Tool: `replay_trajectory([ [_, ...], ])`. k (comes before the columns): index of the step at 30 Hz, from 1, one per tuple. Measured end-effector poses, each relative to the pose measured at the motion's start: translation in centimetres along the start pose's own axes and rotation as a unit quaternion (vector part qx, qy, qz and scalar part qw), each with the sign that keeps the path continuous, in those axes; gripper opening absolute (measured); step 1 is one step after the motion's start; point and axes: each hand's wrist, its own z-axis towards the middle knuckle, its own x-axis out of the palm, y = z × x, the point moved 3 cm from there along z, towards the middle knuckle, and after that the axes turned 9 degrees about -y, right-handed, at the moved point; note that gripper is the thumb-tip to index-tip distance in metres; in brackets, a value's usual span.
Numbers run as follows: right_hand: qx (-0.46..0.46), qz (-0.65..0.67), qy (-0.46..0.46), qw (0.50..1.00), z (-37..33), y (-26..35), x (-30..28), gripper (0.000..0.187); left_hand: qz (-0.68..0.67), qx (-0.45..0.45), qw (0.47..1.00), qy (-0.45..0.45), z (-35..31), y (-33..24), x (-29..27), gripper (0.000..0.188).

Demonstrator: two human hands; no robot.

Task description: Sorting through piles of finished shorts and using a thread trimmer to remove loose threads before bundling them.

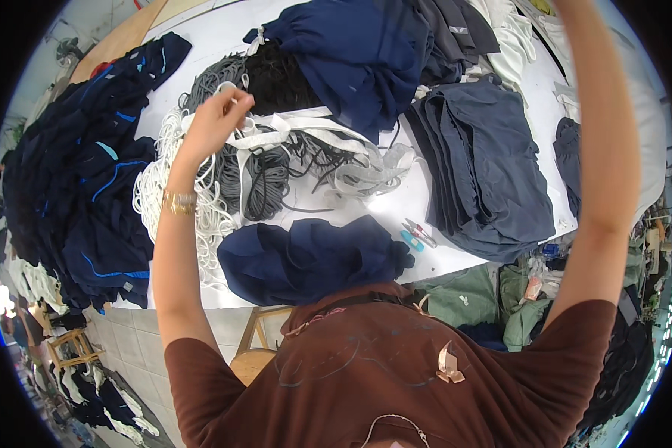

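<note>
Left hand (221, 119), upper left, seems pinched on white cord (148, 196), heaped left of centre — right hand beyond the upper-right edge, grip untellable. Apparently separating cord — the next move calls for snag-free drawing.

View: head, fisheye | Position: on wearer's head, left unit of side-by-side pair, above near edge of worktop (396, 213) | Facing: down and forward | Range: close; shirt (366, 358) nearest, left hand (218, 119) farther out | Framing: worktop's near edge crosses below mid-frame, curved dark rim both sides
</note>
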Motion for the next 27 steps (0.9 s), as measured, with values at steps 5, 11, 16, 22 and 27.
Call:
replay_trajectory([
  [5, 0.031, 0.147, 0.167, 0.974, 1.3, -2.7, 6.6, 0.034, -0.097, -0.042, 0.994, -0.039, -4.5, -0.4, -0.7, 0.025],
  [11, 0.022, 0.319, 0.258, 0.912, 1.0, -4.7, 9.9, 0.054, -0.202, -0.075, 0.975, -0.05, -10.3, -1.4, 1.8, 0.018],
  [16, 0.016, 0.32, 0.267, 0.909, -0.6, -4.2, 11.1, 0.066, -0.296, -0.141, 0.943, -0.058, -14.9, -1.0, 3.8, 0.017],
  [22, 0.014, 0.36, 0.282, 0.889, -0.8, -5.5, 13.2, 0.06, -0.282, -0.17, 0.941, -0.082, -17.7, 0.7, 4.9, 0.018],
  [27, -0.227, -0.388, -0.071, 0.89, -6.3, -8.3, 16.2, 0.057, -0.098, -0.163, 0.974, -0.126, -19.1, -0.8, 4.6, 0.016],
])
